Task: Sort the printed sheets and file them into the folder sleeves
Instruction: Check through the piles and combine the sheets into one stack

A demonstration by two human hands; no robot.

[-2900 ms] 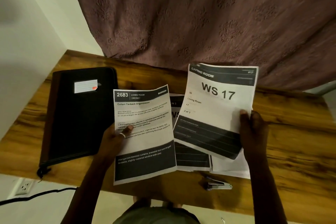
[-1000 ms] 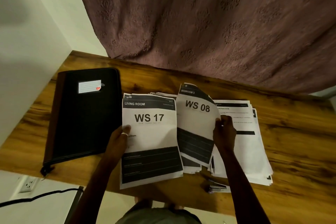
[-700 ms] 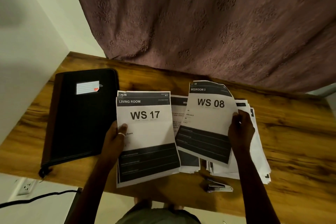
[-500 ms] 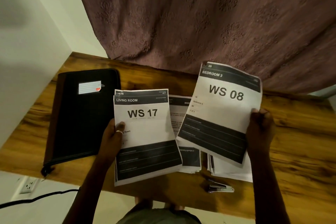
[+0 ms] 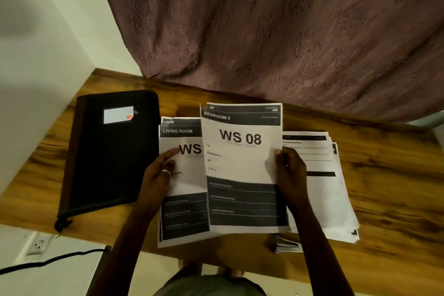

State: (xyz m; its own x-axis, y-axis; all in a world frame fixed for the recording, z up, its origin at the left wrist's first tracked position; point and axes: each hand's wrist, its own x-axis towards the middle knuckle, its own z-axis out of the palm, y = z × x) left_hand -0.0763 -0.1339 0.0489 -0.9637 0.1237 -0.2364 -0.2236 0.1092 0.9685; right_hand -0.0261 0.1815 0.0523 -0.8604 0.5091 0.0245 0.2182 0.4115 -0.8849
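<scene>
Swinging left and down from where it hung half a second earlier, the WS 08 sheet overlapped the Living Room sheet, so it was probably joining that sorted pile. The right hand pinched its right edge. The left hand gripped the Living Room pile, thumb on top. Filing had not started: the folder lay closed at the tabletop left, just beside the pile. The unsorted stack sat on the right, the stapler near the front edge. Bare wood was open far right; the curtain crowded the back.
</scene>
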